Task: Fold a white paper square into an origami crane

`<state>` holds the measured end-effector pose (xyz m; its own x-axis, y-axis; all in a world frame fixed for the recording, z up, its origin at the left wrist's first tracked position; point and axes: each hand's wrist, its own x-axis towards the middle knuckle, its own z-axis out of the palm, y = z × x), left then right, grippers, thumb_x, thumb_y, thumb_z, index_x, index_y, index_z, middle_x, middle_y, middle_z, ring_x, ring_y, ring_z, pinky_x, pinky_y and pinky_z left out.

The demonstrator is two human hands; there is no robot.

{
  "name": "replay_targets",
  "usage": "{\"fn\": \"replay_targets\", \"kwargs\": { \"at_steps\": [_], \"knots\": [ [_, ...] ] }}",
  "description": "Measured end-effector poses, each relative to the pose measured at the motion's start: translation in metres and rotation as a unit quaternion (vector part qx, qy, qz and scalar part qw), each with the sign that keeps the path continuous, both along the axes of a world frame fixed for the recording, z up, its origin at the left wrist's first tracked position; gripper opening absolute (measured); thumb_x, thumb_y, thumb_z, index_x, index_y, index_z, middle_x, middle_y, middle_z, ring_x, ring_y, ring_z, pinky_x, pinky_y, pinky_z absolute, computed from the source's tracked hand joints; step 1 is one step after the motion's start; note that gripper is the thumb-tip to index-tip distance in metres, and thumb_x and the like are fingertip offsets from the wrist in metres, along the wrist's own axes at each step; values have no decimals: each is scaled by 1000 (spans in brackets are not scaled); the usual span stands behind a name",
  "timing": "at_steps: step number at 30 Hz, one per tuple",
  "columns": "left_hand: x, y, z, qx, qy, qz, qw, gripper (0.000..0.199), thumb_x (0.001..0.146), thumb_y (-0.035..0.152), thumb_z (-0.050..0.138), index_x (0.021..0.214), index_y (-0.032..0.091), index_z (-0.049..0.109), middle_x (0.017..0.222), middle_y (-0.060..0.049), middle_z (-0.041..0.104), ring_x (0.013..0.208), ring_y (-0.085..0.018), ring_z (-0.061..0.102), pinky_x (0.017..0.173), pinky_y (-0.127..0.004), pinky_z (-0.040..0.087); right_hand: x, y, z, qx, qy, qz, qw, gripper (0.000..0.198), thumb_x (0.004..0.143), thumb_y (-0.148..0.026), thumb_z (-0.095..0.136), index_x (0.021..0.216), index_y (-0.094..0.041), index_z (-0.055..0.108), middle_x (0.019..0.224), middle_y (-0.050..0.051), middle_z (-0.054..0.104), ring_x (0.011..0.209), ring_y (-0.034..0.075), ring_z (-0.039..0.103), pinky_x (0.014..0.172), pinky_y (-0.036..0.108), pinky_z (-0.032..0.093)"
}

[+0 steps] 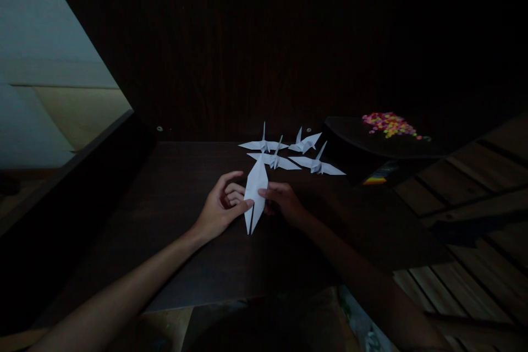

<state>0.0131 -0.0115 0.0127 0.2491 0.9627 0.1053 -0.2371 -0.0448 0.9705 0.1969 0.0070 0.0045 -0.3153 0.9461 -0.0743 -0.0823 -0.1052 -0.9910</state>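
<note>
A long, narrow piece of folded white paper (254,193) lies on the dark wooden table (177,214), pointed at both ends and split at its near end. My left hand (219,208) pinches its left edge with thumb and fingers. From the right, my right hand (284,202) grips the paper's other edge. Just beyond the paper stand several finished white paper cranes (274,159), wings spread, in a loose cluster.
A dark box (371,148) with a patch of bright multicoloured dots (390,124) on top sits at the table's right. A dark wall rises behind the table. Wooden floor planks (466,264) show at the right. The scene is dim.
</note>
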Motion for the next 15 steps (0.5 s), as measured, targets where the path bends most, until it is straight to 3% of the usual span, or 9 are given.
{"fn": "replay_targets", "kwargs": {
  "at_steps": [4,8,13,15],
  "knots": [
    [0,4,-1,-33,-18,0,999,60,68,25,79,118,20,46,79,3,64,68,-11,62,67,-23,49,1,0,-1,-1,-5,29,1000,33,72,-43,69,60,-15,56,47,-2,57,38,8,48,37,19,34],
    [-2,8,-3,-50,-41,18,998,46,68,25,79,100,22,46,70,5,63,64,-11,61,64,-22,47,-1,1,-2,15,0,48,999,37,78,-47,64,61,-16,53,47,-2,55,36,8,47,35,18,34],
    [-4,9,-3,-20,-10,76,997,25,69,25,77,81,18,56,74,4,60,70,-11,58,66,-21,44,-2,5,-5,52,68,-2,996,21,81,-36,58,92,-21,48,65,-5,59,42,12,56,33,19,40],
    [-5,10,-3,-6,20,86,996,19,70,26,77,78,16,62,77,1,61,73,-11,57,67,-21,44,-1,4,-5,88,72,-2,993,32,76,-27,59,105,-24,46,76,-4,59,50,13,59,35,20,43]
  ]
}}
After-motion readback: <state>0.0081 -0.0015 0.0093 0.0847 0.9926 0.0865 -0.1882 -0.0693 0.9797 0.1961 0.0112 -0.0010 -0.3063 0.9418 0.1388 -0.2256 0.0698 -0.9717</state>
